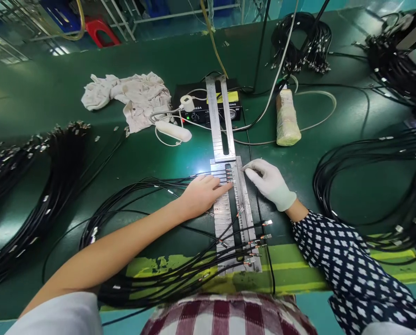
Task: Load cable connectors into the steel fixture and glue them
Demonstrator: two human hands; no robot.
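Note:
A slotted metal fixture (225, 211) lies lengthwise in front of me, with several black cables (148, 181) running into its grooves from the left. Their small metal connectors (230, 173) sit in a row at the central slot. My bare left hand (203, 193) rests palm down over these cables, one finger stretched out onto a connector and the others slightly bent. At the fixture's right rail, my right hand (266, 179), in a white glove, pinches with thumb and index finger. What lies between those fingertips is too small to make out. More cable ends (253, 246) lie across the fixture's near part.
Beyond the fixture stands a black control box (201, 104) beneath a slotted metal plate (217, 116). A white cloth (134, 97) and a wrapped bottle (287, 116) flank it. Cable bundles lie left (54, 186), right (333, 177) and far right (302, 39). Hoses and cords hang down overhead.

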